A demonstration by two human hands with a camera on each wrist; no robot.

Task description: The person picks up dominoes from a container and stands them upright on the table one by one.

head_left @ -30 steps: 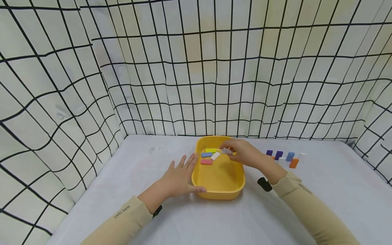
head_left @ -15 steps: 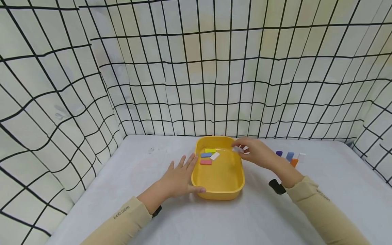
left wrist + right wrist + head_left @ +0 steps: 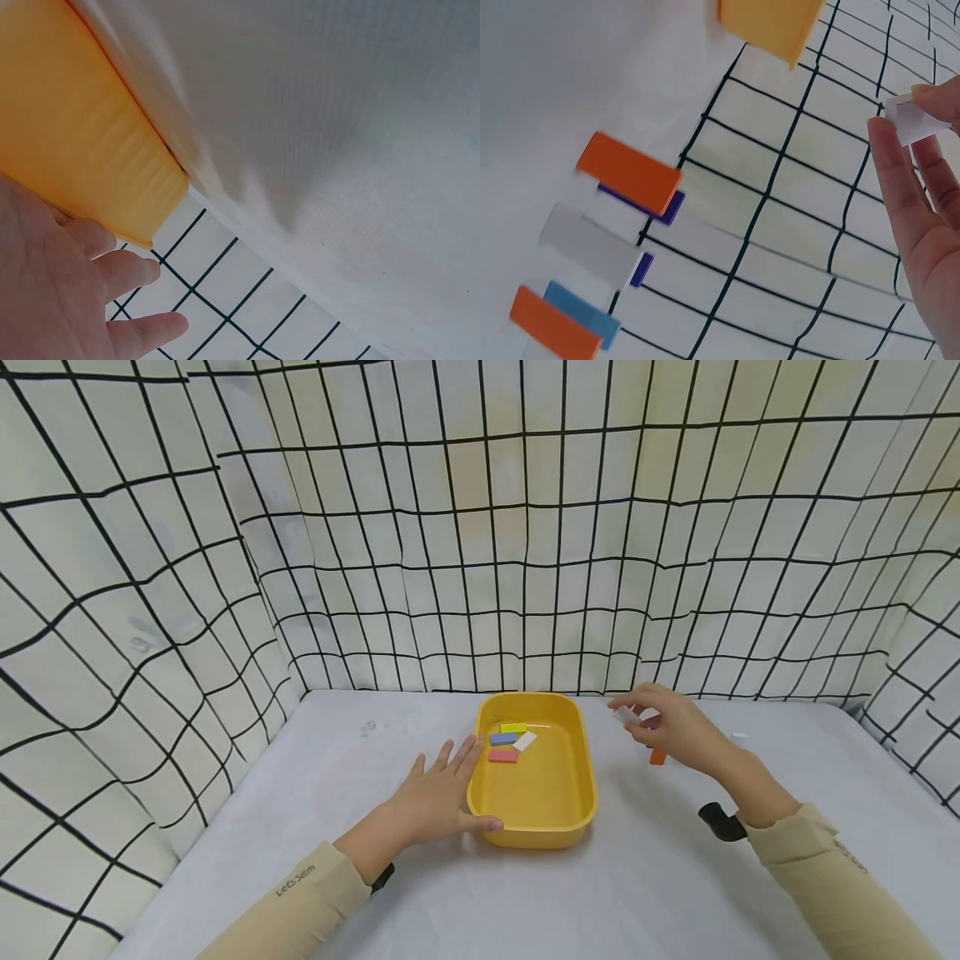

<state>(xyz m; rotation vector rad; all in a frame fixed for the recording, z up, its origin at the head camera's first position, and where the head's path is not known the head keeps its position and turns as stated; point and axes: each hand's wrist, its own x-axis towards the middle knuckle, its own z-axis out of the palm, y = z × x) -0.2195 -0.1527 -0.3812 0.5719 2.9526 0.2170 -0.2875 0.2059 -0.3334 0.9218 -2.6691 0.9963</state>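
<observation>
My right hand (image 3: 678, 731) pinches a small white rectangular block (image 3: 915, 120) between thumb and fingers, above the table and to the right of a yellow plastic tub (image 3: 547, 797). My left hand (image 3: 435, 797) lies along the tub's left side, fingers straight and spread, thumb at the near left corner. Inside the tub, toward its far left, lie a yellow block (image 3: 513, 727), a blue block (image 3: 503, 738), another white block (image 3: 525, 741) and a pink block (image 3: 502, 756).
Upright blocks stand on the table right of the tub: an orange one (image 3: 630, 172), a white one (image 3: 592, 244), a blue one (image 3: 592, 315) and others, partly hidden behind my right hand in the head view. Behind the table hangs white cloth with black netting (image 3: 465, 568).
My right hand has moved right, from over the tub to beside it, with the white block still pinched. The left hand stays where it was.
</observation>
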